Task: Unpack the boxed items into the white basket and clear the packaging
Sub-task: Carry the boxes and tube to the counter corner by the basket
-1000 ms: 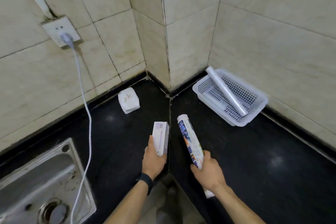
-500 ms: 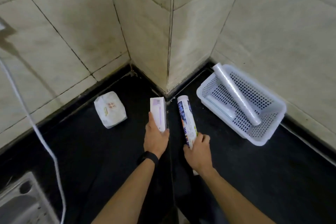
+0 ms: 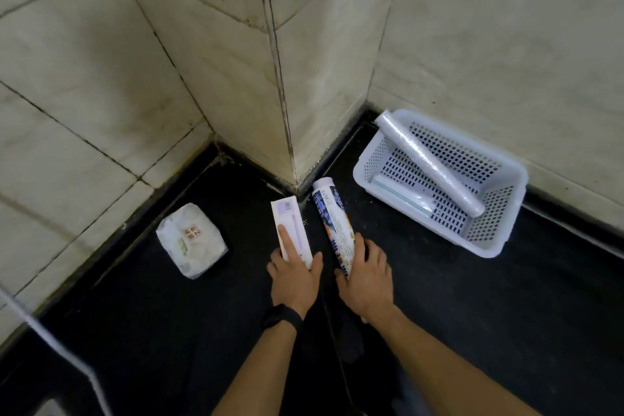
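Head view shows us both hands low on the black bench (image 3: pixel 472 331), side by side, each grasping a box. Our left hand (image 3: pixel 294 277), with a dark band (image 3: pixel 283 317) at its wrist, holds the near end of a small white and lilac box (image 3: pixel 291 230); the forefinger lies flat along its top face and the thumb presses its right edge. Our right hand (image 3: pixel 366 277) wraps the near end of a long printed box (image 3: pixel 332 216), fingers over the top, thumb beneath on the left. The two boxes run nearly parallel, just apart, their far ends close to the foot of the tiled wall corner (image 3: pixel 287 94) ahead of the hands.

Beyond and to the right of the right hand stands the white basket (image 3: pixel 486 248), against the wall. A roll of clear film (image 3: pixel 429 162) lies slantwise in it, one end propped on the far left rim, and a flat pale packet (image 3: pixel 401 194) rests on the basket floor beside it.

Left of the left hand, well apart, a soft white pack (image 3: pixel 190 241) lies on the bench. A white cable (image 3: pixel 50 344) crosses the near left corner.
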A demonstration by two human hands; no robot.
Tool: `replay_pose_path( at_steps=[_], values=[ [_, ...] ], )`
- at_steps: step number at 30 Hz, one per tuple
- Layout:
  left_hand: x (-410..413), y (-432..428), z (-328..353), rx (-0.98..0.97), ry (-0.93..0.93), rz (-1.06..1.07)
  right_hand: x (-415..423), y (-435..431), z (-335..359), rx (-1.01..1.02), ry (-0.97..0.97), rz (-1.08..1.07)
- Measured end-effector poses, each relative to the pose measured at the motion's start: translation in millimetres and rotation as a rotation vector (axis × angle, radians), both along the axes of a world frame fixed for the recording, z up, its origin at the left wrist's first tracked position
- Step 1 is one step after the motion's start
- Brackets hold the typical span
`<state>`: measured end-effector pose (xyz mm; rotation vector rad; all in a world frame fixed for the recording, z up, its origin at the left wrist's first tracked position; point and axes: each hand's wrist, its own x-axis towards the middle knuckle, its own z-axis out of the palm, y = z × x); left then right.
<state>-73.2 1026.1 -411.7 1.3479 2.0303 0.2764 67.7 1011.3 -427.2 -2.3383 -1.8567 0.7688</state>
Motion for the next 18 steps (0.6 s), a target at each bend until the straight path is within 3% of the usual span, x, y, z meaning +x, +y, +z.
replay_pose_path(
  at_steps=[3,8,12,18],
  values=[
    [-3.6,-2.6,10.0,-0.025,0.111,-0.054,10.2,-0.7,13.7,-0.063,0.088,0.015],
    [6.2,-31.7,33.8,0.173,0.408,-0.336,62.2,-49.5,53.3,0.052,0.195,0.004],
    [60.5,-77.9,55.7,0.238,0.403,-0.579,126.4,-131.9,88.2,0.226,0.188,-0.087],
    [197.0,-173.6,89.3,0.339,0.320,-0.942,242.4,-297.5,127.5,0.413,0.028,-0.308]
  ],
)
